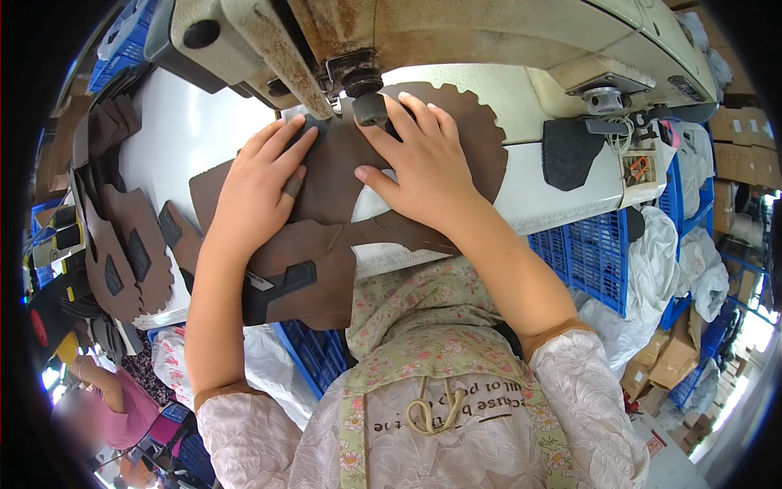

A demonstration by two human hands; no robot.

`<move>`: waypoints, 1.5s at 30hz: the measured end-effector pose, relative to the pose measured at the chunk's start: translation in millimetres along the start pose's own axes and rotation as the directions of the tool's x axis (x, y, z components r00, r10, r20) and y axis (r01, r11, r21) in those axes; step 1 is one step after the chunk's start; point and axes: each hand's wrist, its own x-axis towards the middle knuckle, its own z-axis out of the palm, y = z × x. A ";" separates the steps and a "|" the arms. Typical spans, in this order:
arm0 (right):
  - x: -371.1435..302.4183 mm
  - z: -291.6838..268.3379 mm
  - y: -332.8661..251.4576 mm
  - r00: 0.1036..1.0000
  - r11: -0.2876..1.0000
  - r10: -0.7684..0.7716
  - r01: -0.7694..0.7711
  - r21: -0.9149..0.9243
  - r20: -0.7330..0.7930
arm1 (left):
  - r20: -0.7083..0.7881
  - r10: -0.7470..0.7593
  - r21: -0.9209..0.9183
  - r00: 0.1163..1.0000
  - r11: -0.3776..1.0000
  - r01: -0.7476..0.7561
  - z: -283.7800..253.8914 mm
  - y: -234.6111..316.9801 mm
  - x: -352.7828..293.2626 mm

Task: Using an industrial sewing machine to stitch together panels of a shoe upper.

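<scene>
A brown leather shoe-upper piece with a scalloped edge lies on the white sewing machine table, under the machine's needle and roller foot. My left hand lies flat on the piece's left side, fingers spread, pressing it down. My right hand presses the piece just right of the roller foot, fingertips close to it. A black patch is attached to the part that hangs over the table's near edge.
The cream sewing machine arm spans the top. Several cut brown pieces are stacked at the left of the table. Blue plastic crates and white bags stand right and below. Another person sits at lower left.
</scene>
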 end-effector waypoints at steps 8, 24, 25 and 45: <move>2.3 -2.7 7.8 1.000 1.000 -0.015 0.016 0.026 -0.008 | 0.183 0.062 -0.134 0.981 0.990 -0.037 -21.9 -3.4 -2.3; 11.0 -4.4 23.8 0.997 0.997 -0.073 0.073 0.038 0.010 | 0.213 0.035 -0.033 0.976 0.999 -0.028 -22.4 11.4 -17.2; 11.6 -3.5 25.7 0.996 0.995 -0.087 0.087 0.039 0.000 | 0.200 0.014 0.010 0.980 1.000 -0.016 -19.2 16.3 -18.0; 14.2 -4.0 39.3 0.995 0.995 -0.096 0.095 0.040 0.017 | 0.127 -0.024 -0.066 0.992 0.997 0.033 -20.1 33.1 -1.6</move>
